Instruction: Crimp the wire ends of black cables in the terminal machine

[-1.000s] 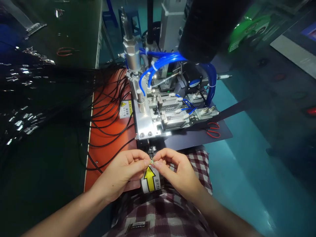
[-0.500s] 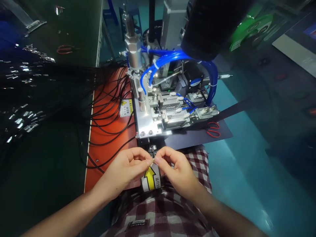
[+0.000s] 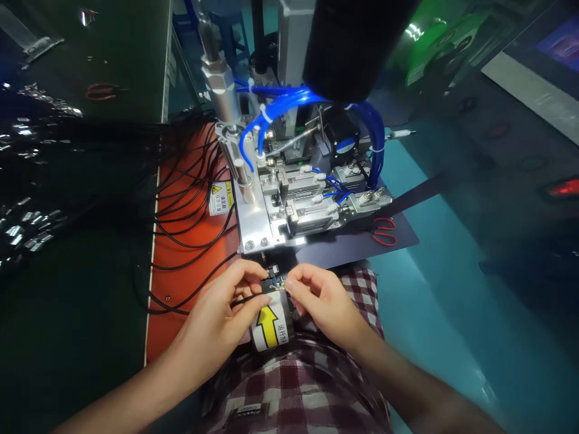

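My left hand (image 3: 221, 307) is just behind the machine's front end, with thumb and forefinger parted. A black cable (image 3: 246, 298) runs through the gap between them; any grip by the curled fingers is hidden. Opposite it, my right hand (image 3: 323, 295) is closed in a pinch on the thin, light-coloured end of the cable (image 3: 281, 286). Both hands are above a white label with a yellow arrow (image 3: 268, 328). A small metal and black fixture (image 3: 272, 271) sits directly beyond the fingertips.
The machine (image 3: 307, 199) stands ahead, with blue air tubes (image 3: 312, 96) arching over it. Several black cables cross the orange board (image 3: 190, 229) at the left. Red-handled scissors (image 3: 384, 232) lie on the dark plate at the right; another red-handled tool (image 3: 102, 91) lies far left.
My left thumb and forefinger have spread apart, away from the right fingertips, where they were pinched together. The right hand keeps its pinch. The whole view has shifted slightly.
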{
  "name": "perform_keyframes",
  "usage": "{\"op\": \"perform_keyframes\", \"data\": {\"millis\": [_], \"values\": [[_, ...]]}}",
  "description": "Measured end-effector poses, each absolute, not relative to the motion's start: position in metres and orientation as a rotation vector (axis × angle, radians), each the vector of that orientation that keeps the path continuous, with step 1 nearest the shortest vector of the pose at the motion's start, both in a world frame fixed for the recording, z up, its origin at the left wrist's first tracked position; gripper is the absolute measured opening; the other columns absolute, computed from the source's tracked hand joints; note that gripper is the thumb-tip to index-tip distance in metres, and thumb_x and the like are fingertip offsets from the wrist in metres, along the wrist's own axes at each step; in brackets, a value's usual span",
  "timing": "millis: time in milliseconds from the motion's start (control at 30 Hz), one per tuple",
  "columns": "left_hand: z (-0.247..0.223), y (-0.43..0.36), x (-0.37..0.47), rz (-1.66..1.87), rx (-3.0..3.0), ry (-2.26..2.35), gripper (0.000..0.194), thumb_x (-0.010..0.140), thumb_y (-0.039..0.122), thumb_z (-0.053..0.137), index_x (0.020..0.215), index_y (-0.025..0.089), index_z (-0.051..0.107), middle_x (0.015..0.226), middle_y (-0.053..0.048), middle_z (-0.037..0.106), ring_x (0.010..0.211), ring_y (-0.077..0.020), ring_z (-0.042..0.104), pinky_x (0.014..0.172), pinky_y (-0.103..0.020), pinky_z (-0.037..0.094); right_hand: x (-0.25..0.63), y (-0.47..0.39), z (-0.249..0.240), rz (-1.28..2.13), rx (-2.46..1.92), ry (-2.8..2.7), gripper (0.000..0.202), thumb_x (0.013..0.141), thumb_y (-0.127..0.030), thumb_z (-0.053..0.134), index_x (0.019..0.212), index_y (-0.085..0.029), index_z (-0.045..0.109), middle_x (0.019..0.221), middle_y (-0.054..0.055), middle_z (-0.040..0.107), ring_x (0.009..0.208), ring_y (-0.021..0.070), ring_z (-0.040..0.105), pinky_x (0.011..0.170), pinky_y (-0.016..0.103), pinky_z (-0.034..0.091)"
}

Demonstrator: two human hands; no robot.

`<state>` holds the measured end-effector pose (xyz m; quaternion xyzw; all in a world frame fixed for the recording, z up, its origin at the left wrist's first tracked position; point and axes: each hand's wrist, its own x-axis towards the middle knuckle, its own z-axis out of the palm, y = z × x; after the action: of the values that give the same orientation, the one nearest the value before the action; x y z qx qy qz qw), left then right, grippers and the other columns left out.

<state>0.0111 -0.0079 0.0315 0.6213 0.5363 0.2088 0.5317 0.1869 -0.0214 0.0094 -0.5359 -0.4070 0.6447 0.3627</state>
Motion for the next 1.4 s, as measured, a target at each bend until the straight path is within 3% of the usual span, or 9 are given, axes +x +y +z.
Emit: {"op": "perform_keyframes", "data": {"millis": [100, 333, 567, 1400], "values": [[0.021, -0.003, 0.008, 0.570, 1.935, 1.327, 0.005, 0.086, 0.020, 0.055, 0.089, 0.020, 0.058, 0.081, 0.000, 0.055, 0.075, -0.0129, 0.055, 0.066, -0.023, 0.044, 0.189, -0.010, -0.002, 1.603, -1.424, -1.093, 0.020, 0.083, -0.032, 0.056, 0.070, -0.016, 0.053, 0.052, -0.005, 0.045, 0.047, 0.0093, 0.039, 0.045, 0.022, 0.029], [0.000, 0.005, -0.002, 0.568, 2.531, 1.098, 0.025, 0.090, 0.012, 0.045, 0.109, 0.012, 0.060, 0.081, -0.005, 0.056, 0.070, -0.0142, 0.054, 0.061, -0.024, 0.044, 0.188, 0.001, -0.021, 1.656, -1.424, -1.080, 0.020, 0.082, -0.031, 0.057, 0.069, -0.016, 0.054, 0.053, -0.005, 0.047, 0.047, 0.0096, 0.042, 0.047, 0.023, 0.031], [-0.001, 0.006, -0.002, 0.502, 2.715, 1.061, 0.030, 0.090, 0.011, 0.041, 0.112, 0.011, 0.061, 0.079, -0.008, 0.054, 0.066, -0.0169, 0.052, 0.055, -0.027, 0.042, 0.189, 0.005, -0.019, 1.654, -1.437, -1.068, 0.022, 0.079, -0.033, 0.058, 0.068, -0.015, 0.054, 0.053, -0.005, 0.047, 0.047, 0.0097, 0.042, 0.046, 0.023, 0.033], [-0.003, 0.007, 0.000, 0.426, 2.873, 1.022, 0.030, 0.088, 0.011, 0.043, 0.114, 0.011, 0.059, 0.081, -0.006, 0.061, 0.064, -0.0182, 0.049, 0.057, -0.031, 0.039, 0.185, -0.002, -0.024, 1.503, -1.575, -1.196, 0.022, 0.084, -0.033, 0.054, 0.068, -0.017, 0.051, 0.059, -0.004, 0.044, 0.052, 0.0102, 0.038, 0.050, 0.024, 0.032]]}}
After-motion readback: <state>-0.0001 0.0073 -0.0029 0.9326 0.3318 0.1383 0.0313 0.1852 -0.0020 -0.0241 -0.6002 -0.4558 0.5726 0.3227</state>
